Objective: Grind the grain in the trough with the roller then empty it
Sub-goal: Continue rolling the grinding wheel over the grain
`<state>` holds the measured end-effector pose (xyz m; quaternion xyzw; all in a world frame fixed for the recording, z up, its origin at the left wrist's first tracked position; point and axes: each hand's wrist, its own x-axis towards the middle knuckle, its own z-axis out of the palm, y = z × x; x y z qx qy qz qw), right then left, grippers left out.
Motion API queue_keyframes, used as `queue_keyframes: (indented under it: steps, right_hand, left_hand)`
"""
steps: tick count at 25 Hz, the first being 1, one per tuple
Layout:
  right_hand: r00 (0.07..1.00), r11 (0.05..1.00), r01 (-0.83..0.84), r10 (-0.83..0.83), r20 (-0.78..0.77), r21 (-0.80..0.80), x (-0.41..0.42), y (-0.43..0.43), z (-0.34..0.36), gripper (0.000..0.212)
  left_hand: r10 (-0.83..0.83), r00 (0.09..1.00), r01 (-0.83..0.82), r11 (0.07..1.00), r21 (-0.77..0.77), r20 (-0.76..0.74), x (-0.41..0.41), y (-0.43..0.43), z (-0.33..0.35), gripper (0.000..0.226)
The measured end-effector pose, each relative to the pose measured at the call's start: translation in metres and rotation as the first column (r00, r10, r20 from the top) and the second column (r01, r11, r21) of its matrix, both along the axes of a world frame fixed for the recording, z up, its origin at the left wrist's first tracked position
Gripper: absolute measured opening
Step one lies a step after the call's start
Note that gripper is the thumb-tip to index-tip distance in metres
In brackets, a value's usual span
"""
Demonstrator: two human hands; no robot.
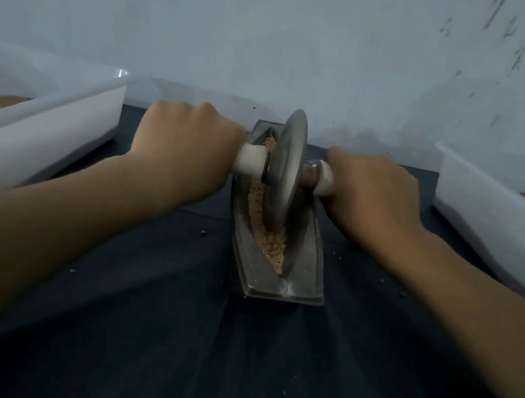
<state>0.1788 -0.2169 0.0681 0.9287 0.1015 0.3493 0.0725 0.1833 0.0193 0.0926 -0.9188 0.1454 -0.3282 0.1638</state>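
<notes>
1. At the middle of the tabletop (227, 359), lying lengthwise away from the camera, I see one grey metal trough (287, 290). It is boat-shaped and narrows toward its far end, close to the wall (282, 28).
2. In its groove lies one streak of pale tan grain (269, 245). It is heaped thickest toward the near end and runs on past the roller to the far end.
3. One roller (285, 175) stands upright in the groove. It is a single grey metal disc on edge, with its lower rim down in the grain and its axle crosswise to the trough.
4. I count two white handles, one on each side of the disc: the left handle (250, 161) and the right handle (325, 182).
5. The left hand (186, 148) is wrapped round the left handle, knuckles up and fingers curled over it. The right hand (371, 192) grips the right handle the same way. Both hands sit just beside the trough's rims, and two bare forearms reach in from the lower corners.
6. The tabletop is covered in dark cloth. I can pick out a few loose crumbs (204, 232) scattered on it on either side of the trough.
7. I count two white plastic bins, well apart from the trough: the left bin (39, 133) and the right bin (493, 223). Each shows a patch of brown granular fill at the picture's edge, though blur keeps me from telling what it is.
8. The wall behind is pale, with dark flecks (517, 57) toward the upper right.
</notes>
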Motion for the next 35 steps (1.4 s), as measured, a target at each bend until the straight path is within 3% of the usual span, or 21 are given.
queue_keyframes:
  steps: [3, 5, 8, 12, 15, 19, 23, 27, 29, 31, 35]
  right_hand:
    - [1.000, 0.998, -0.023, 0.024, 0.011, -0.063, -0.043, -0.007, 0.010, 0.026]
    - [1.000, 0.998, -0.029, 0.030, 0.004, -0.060, -0.050, -0.012, 0.013, 0.033]
    - [0.998, 0.995, 0.056, -0.054, 0.022, -0.079, -0.018, -0.003, 0.010, 0.024]
    - [0.997, 0.997, 0.069, -0.068, 0.027, -0.029, 0.056, 0.015, 0.015, 0.011]
    - [0.997, 0.996, 0.083, -0.083, -0.009, -0.026, 0.061, 0.015, 0.017, 0.008]
    - [0.999, 0.995, 0.049, -0.047, 0.027, -0.082, 0.000, 0.006, 0.012, 0.021]
    - [0.998, 0.992, -0.010, 0.017, 0.053, -0.128, -0.051, -0.005, 0.022, 0.029]
    - [0.996, 0.989, 0.075, -0.081, -0.045, -0.125, -0.007, 0.004, 0.018, 0.025]
    - [0.993, 0.993, 0.099, -0.102, -0.052, -0.064, 0.035, 0.014, 0.018, 0.010]
    - [0.987, 0.993, 0.119, -0.120, -0.105, -0.013, 0.061, 0.021, 0.023, 0.008]
    - [0.995, 0.997, 0.064, -0.067, -0.068, -0.045, 0.044, 0.015, 0.018, 0.008]
  left_hand:
    - [-0.046, 0.999, 0.045, 0.999, 0.026, 0.019, -0.034, 0.014, 0.006, 0.024]
    - [-0.061, 0.998, 0.061, 0.998, 0.009, 0.006, -0.033, 0.015, 0.011, 0.026]
    - [0.008, 0.996, -0.012, 0.999, -0.044, -0.085, 0.000, 0.014, -0.007, 0.008]
    - [0.094, 0.977, -0.115, 0.988, -0.101, -0.190, 0.060, -0.004, -0.001, 0.019]
    - [0.105, 0.973, -0.130, 0.985, -0.113, -0.208, 0.062, -0.009, 0.007, 0.018]
    - [0.035, 0.987, -0.050, 0.994, -0.093, -0.157, 0.005, 0.006, -0.003, 0.006]
    - [-0.064, 0.994, 0.059, 0.996, -0.066, -0.085, -0.029, 0.022, 0.003, 0.010]
    - [0.016, 0.986, -0.030, 0.996, -0.082, -0.165, 0.012, 0.011, -0.010, 0.011]
    - [0.053, 0.990, -0.065, 0.994, -0.084, -0.131, 0.046, 0.000, -0.008, 0.012]
    - [0.069, 0.991, -0.080, 0.993, -0.091, -0.116, 0.068, -0.007, 0.000, 0.013]
    - [0.014, 0.997, -0.024, 0.992, -0.125, -0.081, 0.055, -0.003, -0.003, 0.009]
